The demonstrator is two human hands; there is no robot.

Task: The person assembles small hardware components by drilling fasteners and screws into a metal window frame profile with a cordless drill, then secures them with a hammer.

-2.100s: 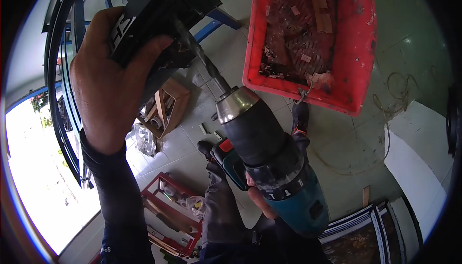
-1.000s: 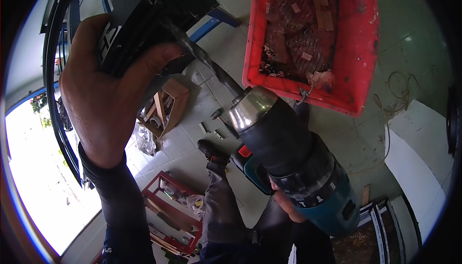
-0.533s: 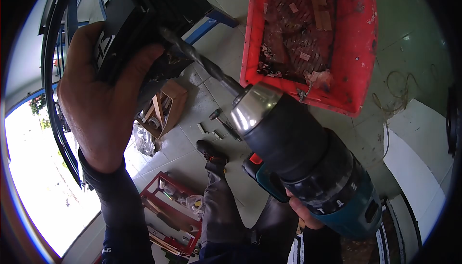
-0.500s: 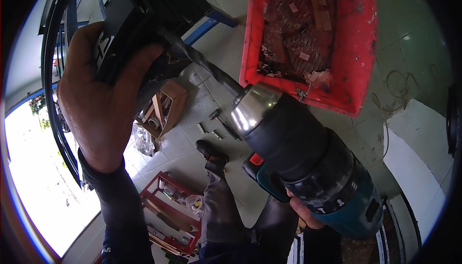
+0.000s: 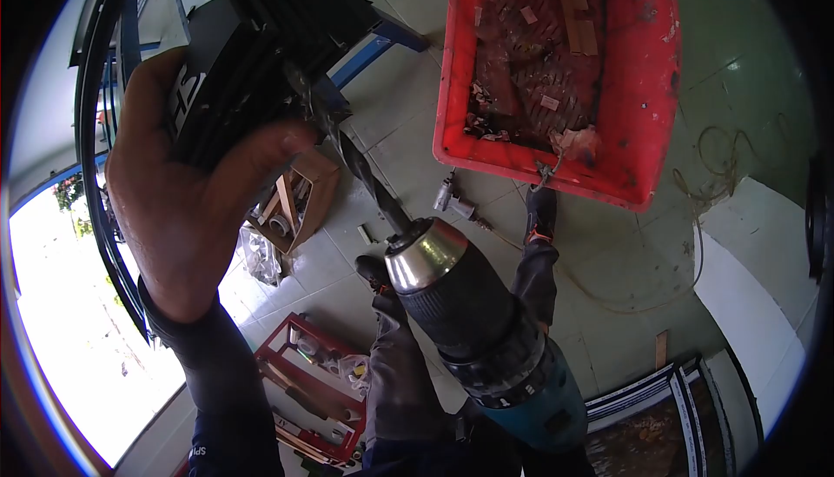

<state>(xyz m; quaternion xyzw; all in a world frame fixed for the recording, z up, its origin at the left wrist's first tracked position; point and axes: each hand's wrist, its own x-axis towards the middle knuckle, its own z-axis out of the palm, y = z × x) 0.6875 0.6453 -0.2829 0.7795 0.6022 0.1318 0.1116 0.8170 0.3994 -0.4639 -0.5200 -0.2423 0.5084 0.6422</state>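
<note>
My left hand [image 5: 169, 208] grips the end of a black metal profile [image 5: 248, 69], fingers over its far side and thumb along the near edge. White lettering shows beside the fingers. A teal and black cordless drill [image 5: 495, 329] points up and left, held from behind by my right hand, which the drill body hides. Its thick twist drill bit [image 5: 365, 173] runs from the silver chuck to the profile's end, close by my left thumb. Whether the tip is inside the metal cannot be made out.
A red plastic tub [image 5: 647, 129] with scraps stands ahead. On the tiled floor lie an air tool [image 5: 453, 199] with a hose, a cardboard box [image 5: 317, 186] of offcuts, and a red tool tray [image 5: 282, 338]. A blue stand leg [image 5: 365, 56] is behind the profile.
The drill has swung left and down toward my body, its bit now steeper. My left thumb has shifted right, and the air tool and right shoe have come into view.
</note>
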